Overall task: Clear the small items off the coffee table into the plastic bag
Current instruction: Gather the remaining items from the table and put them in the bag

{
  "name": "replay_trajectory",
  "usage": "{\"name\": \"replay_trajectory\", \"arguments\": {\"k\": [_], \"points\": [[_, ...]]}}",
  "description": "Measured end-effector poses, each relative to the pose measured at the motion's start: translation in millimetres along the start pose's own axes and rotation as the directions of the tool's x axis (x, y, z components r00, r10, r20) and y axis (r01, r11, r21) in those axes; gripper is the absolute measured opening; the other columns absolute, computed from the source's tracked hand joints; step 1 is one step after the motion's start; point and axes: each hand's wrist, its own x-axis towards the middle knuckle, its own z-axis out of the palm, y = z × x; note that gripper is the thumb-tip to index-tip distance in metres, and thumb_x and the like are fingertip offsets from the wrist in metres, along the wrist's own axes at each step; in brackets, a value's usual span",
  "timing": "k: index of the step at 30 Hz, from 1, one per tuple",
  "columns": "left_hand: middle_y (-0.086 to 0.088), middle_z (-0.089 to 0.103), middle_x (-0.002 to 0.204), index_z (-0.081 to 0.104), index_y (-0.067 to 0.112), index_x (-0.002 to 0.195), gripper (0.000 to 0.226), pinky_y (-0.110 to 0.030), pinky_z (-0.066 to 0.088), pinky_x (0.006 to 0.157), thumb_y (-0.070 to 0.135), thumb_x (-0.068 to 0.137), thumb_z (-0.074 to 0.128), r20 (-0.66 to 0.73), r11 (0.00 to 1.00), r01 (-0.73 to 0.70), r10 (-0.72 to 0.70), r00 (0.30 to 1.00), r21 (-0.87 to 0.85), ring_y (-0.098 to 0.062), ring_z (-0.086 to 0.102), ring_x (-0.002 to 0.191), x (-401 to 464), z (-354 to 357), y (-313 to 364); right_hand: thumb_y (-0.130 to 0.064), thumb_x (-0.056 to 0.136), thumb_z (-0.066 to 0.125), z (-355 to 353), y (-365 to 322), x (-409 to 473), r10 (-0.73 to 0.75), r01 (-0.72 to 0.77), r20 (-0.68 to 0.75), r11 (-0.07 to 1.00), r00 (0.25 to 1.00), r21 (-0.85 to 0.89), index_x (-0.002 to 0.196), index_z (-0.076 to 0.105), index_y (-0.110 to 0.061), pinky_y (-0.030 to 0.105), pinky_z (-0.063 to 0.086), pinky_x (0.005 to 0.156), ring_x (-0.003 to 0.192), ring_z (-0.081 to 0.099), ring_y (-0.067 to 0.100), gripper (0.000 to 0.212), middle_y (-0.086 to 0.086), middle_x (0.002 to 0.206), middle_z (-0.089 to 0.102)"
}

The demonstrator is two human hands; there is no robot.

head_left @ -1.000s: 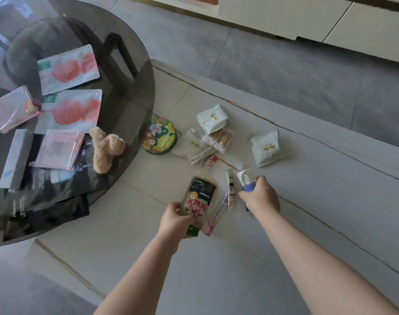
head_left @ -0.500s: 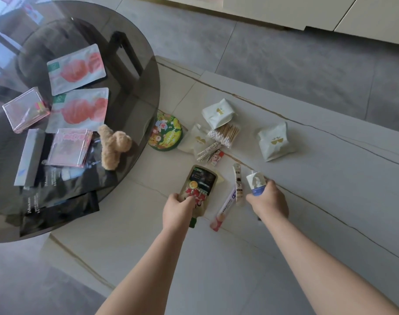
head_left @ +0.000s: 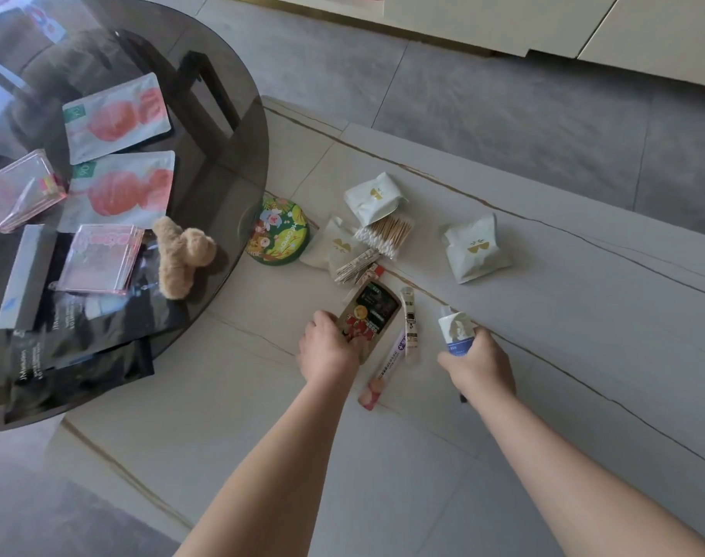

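Note:
My left hand (head_left: pixel 328 349) grips the lower end of a tan and black snack pouch (head_left: pixel 368 311) lying on the white coffee table (head_left: pixel 583 335). My right hand (head_left: pixel 479 365) holds a white and blue tube (head_left: pixel 455 327) by its lower part. Between the two hands lie a slim white sachet (head_left: pixel 410 323) and a pink-tipped sachet (head_left: pixel 385 373). Further back sit a round green tin (head_left: pixel 278 233), a bundle of cotton swabs (head_left: pixel 387 235), small paper sticks (head_left: pixel 356 267) and white packets (head_left: pixel 372 199) (head_left: pixel 475 249). No plastic bag is in view.
A round dark glass table (head_left: pixel 222 162) overlaps the left end and carries face-mask packs (head_left: pixel 117 110), clear pink cases (head_left: pixel 19 188), a grey box (head_left: pixel 23 277), black pouches (head_left: pixel 77 359) and a fuzzy tan hair clip (head_left: pixel 182 255). Grey carpet and a cream cabinet (head_left: pixel 503 22) lie beyond.
Both hands stay at the same items; the camera view has shifted slightly, and my right hand has the tube a little more upright.

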Motion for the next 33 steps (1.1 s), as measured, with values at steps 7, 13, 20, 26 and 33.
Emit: {"name": "replay_trajectory", "arguments": {"k": [7,13,20,26,33], "points": [[-0.003,0.064,0.086,0.058,0.015,0.094,0.022,-0.034,0.056,0.068,0.031,0.081,0.066,0.147,0.941,0.108,-0.063,0.987,-0.319,-0.022,0.064,0.078,-17.8,-3.4,-14.4,-0.021,0.071,0.065,-1.8,-3.2,-14.4,-0.043,0.04,0.075,0.999,0.996,0.034,0.088,0.05,-0.015,0.022,0.036,0.049,0.061,0.052,0.018,0.024,-0.002,0.073,0.055],[-0.007,0.067,0.082,0.057,0.016,0.082,0.019,-0.025,0.053,0.051,0.026,0.08,0.073,0.359,0.529,0.409,-0.2,0.912,-0.744,-0.019,0.067,0.072,-65.1,-53.5,-30.0,-0.015,0.066,0.066,-20.3,-20.8,-57.2,-0.115,0.087,0.223,0.988,0.968,0.13,0.082,0.058,-0.015,0.021,0.04,0.052,0.069,0.062,0.019,0.018,0.003,0.075,0.069],[-0.01,0.068,0.089,0.06,0.013,0.094,0.022,-0.028,0.055,0.059,0.027,0.082,0.072,0.377,0.342,0.438,-0.231,0.897,-0.832,-0.023,0.067,0.077,-151.5,-131.1,-72.2,-0.012,0.068,0.069,-50.7,-59.7,-148.0,-0.248,0.202,0.382,0.967,0.89,0.156,0.086,0.065,-0.008,0.025,0.051,0.064,0.067,0.066,0.018,0.019,0.003,0.065,0.07],[-0.019,0.067,0.088,0.059,0.004,0.106,0.03,-0.028,0.048,0.051,0.021,0.084,0.068,0.41,0.013,0.422,-0.218,0.886,-0.906,-0.029,0.065,0.067,-257.6,-202.6,-129.1,-0.003,0.067,0.065,-68.3,-93.0,-260.0,-0.402,0.387,0.476,0.912,0.782,0.136,0.07,0.06,-0.01,0.018,0.041,0.049,0.051,0.053,0.014,0.009,-0.004,0.051,0.058],[-0.009,0.066,0.065,0.063,0.006,0.09,0.015,-0.026,0.048,0.049,0.02,0.083,0.065,0.285,-0.32,0.174,-0.34,0.896,-0.931,-0.02,0.062,0.05,-390.5,-256.4,-215.1,-0.006,0.073,0.067,-48.6,-118.0,-398.4,-0.456,0.577,0.723,0.811,0.518,0.098,0.083,0.056,-0.013,0.032,0.052,0.07,0.079,0.068,0.028,0.016,0.006,0.075,0.066]]}}
